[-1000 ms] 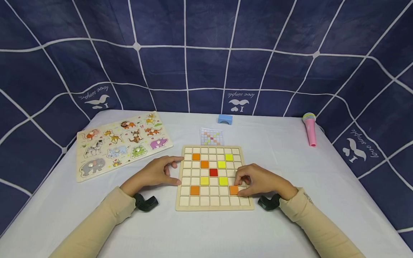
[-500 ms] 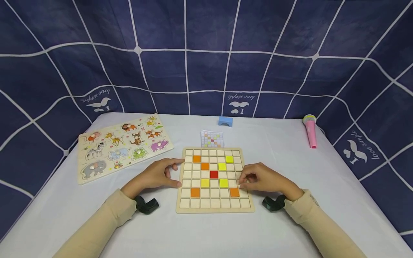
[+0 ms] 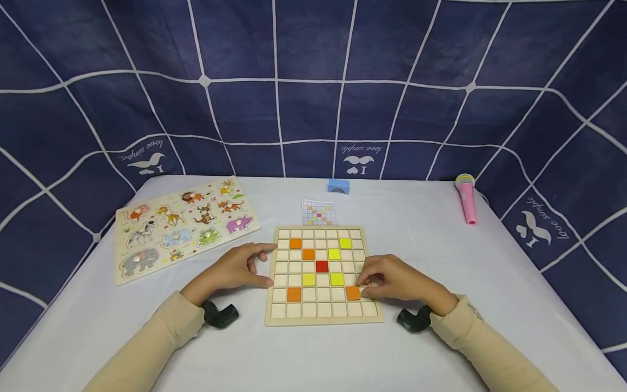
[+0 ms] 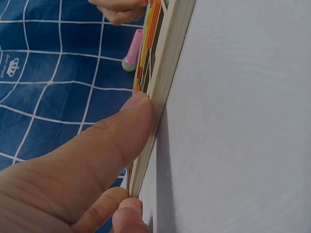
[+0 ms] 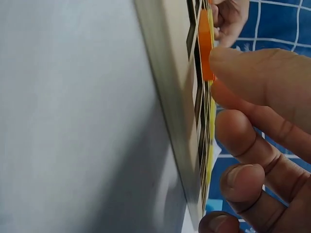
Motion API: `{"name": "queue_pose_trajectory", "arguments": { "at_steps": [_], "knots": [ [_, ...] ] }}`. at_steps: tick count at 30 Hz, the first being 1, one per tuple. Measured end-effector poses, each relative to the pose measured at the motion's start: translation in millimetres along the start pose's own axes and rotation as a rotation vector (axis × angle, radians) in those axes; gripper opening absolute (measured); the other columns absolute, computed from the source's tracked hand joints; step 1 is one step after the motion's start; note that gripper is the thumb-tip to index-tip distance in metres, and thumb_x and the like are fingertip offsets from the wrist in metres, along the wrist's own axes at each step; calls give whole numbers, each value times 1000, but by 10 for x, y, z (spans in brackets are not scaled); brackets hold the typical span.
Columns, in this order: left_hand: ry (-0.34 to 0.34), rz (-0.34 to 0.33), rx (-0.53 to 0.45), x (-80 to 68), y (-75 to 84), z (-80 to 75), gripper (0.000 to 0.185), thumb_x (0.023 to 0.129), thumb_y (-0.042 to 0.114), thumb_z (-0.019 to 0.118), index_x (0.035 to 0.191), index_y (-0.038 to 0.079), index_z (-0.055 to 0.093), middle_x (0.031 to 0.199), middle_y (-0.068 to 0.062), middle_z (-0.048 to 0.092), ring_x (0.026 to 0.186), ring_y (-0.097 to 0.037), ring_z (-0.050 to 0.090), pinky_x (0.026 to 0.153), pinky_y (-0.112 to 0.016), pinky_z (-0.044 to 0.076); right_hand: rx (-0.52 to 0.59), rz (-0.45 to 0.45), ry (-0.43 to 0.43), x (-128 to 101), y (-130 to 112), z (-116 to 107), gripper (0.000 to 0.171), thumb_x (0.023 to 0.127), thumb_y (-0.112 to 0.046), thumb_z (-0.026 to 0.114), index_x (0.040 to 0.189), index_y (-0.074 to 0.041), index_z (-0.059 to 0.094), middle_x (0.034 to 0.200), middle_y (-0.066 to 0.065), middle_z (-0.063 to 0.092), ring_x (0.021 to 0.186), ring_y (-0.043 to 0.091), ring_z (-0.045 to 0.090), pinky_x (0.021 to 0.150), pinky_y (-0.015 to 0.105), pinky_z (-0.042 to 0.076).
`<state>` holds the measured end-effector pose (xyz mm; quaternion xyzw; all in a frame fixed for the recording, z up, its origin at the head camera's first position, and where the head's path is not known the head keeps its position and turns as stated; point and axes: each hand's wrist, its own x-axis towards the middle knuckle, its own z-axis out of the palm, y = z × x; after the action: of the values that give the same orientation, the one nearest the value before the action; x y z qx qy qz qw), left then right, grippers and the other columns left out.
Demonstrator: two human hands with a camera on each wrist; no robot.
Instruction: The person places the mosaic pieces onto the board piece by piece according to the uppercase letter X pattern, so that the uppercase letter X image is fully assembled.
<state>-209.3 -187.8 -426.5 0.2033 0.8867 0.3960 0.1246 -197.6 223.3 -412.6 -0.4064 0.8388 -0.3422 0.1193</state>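
Observation:
A wooden grid board [image 3: 274, 321] lies on the white table, holding orange, yellow and red tiles among plain ones. My left hand [image 3: 245, 268] rests at its left edge. Its thumb [image 4: 121, 131] presses against the board's side [image 4: 170, 63], and the fingers lie relaxed further up that edge. My right hand [image 3: 368, 287] sits on the board's right part with its fingers curled. Its thumb [image 5: 262, 77] touches the lower right orange tile [image 3: 352, 293] [image 5: 205, 48], and its fingertips rest on the board just beyond that tile.
An animal peg puzzle [image 3: 183, 228] lies at the back left. A small pattern card [image 3: 319, 212] sits behind the board, with a blue block [image 3: 339, 186] further back. A pink toy microphone [image 3: 465, 198] lies at the right. Blue checked cloth walls surround the table.
My right hand let go of the lower right orange tile and lifted slightly. It has now come back down, with the thumb at the tile's edge. The left hand has stayed put.

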Motion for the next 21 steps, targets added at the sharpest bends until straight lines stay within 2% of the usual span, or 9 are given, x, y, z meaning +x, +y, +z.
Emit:
{"name": "queue_pose_trajectory", "arguments": {
  "at_steps": [6,12,15,18,21],
  "knots": [
    [3,7,2,10,3,-11,84,78,22,99,150,0,61,110,-5,59,79,-19,54,69,-27,46,-37,30,-19,47,-57,27,12,90,-7,88,100,-12,84,90,-8,65,71,2,51,63,23,45],
    [-1,-2,0,18,-12,-11,85,79,22,99,152,0,60,111,-5,59,80,-19,54,70,-28,46,-39,68,16,15,-34,-56,13,90,-8,88,99,-15,83,91,-12,65,73,5,52,66,23,45],
    [-12,-7,4,-12,-16,-2,85,82,24,97,153,-1,58,113,-6,59,83,-18,54,73,-28,46,-38,76,70,-67,26,-116,12,93,-5,85,101,-13,83,90,-13,64,72,4,50,64,22,43],
    [-20,-4,3,-66,-3,-4,83,86,26,94,155,-2,55,118,-9,61,86,-18,56,77,-28,48,-81,67,166,-181,125,-185,14,93,0,82,103,-10,83,89,-13,64,71,4,49,63,24,44],
    [28,0,5,-153,12,-21,76,90,24,91,153,-2,57,128,-15,62,96,-20,61,83,-31,54,-164,81,281,-323,227,-272,17,92,4,80,105,-7,83,91,-8,68,75,11,55,66,29,48]
  ]
}}
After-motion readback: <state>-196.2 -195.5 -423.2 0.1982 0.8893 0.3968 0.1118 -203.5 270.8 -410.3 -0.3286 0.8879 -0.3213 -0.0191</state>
